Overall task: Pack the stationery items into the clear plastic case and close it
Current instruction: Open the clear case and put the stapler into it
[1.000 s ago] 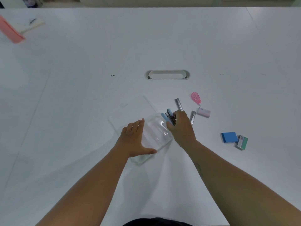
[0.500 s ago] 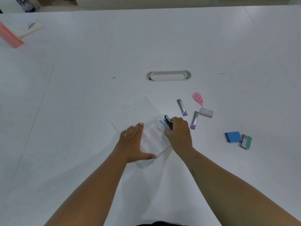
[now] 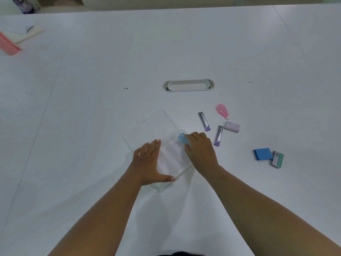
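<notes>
Head camera, looking down on a wide white table [image 3: 110, 80]. A clear plastic case [image 3: 171, 157] lies open near the middle, its long axis running from about 10 o'clock to 4 o'clock, with the flat transparent lid [image 3: 151, 126] folded out toward 11 o'clock and the ribbed tray half nearer the person.

The left hand [image 3: 149, 163] rests flat on the tray's 8 o'clock side, fingers together and extended toward 1 o'clock, thumb spread along the near edge; it grips nothing.

The right hand [image 3: 200, 150] sits at the tray's 2 o'clock corner, fingers curled down and closed on a small light-blue stapler [image 3: 182, 139]. Only the stapler's blue end shows, poking out past the fingertips toward 10 o'clock, over the tray's far corner; whether it touches the tray floor cannot be told.

Loose items lie to the right of that hand. Two slim grey lead tubes with purple caps: one [image 3: 203, 121] at 1 o'clock, cap end pointing toward 5 o'clock; the other [image 3: 218, 135] just beside the hand at 3 o'clock, cap toward 6 o'clock. A pink teardrop correction-tape dispenser [image 3: 222, 110] lies farther off at 1 o'clock, tip toward 5 o'clock, and a small white-and-pink eraser [image 3: 232, 126] just below it. Well apart at 3 o'clock, a blue sticky-note pad [image 3: 262, 153] touches a green-and-grey staple box [image 3: 276, 158]
</notes>
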{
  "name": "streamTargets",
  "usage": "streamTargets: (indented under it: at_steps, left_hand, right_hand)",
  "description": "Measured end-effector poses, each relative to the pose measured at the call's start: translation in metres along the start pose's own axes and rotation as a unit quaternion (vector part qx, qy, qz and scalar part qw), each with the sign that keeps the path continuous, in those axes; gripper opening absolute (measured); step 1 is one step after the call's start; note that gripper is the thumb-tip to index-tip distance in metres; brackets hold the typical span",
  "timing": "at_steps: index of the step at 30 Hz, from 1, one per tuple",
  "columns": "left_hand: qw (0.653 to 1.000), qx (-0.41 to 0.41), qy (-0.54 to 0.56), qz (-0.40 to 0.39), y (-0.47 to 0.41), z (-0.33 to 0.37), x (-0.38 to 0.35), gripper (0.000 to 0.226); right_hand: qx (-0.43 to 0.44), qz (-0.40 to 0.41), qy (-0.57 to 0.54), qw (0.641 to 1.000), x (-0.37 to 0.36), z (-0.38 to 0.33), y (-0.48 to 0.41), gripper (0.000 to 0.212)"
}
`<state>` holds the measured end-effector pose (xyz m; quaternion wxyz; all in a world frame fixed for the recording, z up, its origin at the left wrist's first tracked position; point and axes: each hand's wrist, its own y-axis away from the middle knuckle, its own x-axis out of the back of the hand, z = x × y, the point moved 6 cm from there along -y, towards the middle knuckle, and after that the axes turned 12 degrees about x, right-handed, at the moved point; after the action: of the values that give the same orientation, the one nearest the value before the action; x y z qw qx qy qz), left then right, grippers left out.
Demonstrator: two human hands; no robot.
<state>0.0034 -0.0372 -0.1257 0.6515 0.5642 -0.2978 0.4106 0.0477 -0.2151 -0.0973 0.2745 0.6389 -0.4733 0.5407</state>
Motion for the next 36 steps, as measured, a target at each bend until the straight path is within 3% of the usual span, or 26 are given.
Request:
streamTargets:
  at_steps: [4,9,14,18,24,28,31,36]
  left_hand:
    - [1.000,0.002,0.002,-0.001,-0.001,-0.001,-0.001,0.136]
    - [1.000,0.005,0.001,0.001,-0.001,-0.001,-0.001,0.136]
    - [1.000,0.007,-0.001,-0.002,-0.001,-0.001,-0.001,0.136]
    - [1.000,0.008,0.000,-0.001,-0.001,-0.001,-0.001,0.136]
    - [1.000,0.010,0.002,0.002,-0.001,0.001,-0.002,0.137]
    - [1.000,0.013,-0.005,0.018,-0.005,0.010,-0.003,0.137]
    - [1.000,0.006,-0.012,0.027,-0.009,0.020,-0.002,0.135]
    - [0.989,-0.023,0.003,0.143,-0.016,0.042,0.023,0.103]
  right_hand:
    - [-0.023,0.018,-0.021,0.999,0.000,0.005,-0.001,0.007]
    - [-0.048,0.029,-0.070,0.996,-0.002,0.010,0.002,0.011]
    - [-0.018,0.001,-0.048,0.999,-0.009,0.007,-0.001,0.009]
    - [0.039,-0.023,0.029,0.999,-0.016,0.003,0.001,0.037]
    - [0.093,-0.035,0.031,0.995,-0.012,0.004,0.007,0.040]
    - [-0.007,0.032,-0.053,0.998,0.007,0.027,0.014,0.021]
    - [-0.086,0.061,-0.071,0.992,0.016,0.055,0.020,0.022]
    - [-0.199,0.033,-0.099,0.974,0.018,0.095,0.025,0.028]
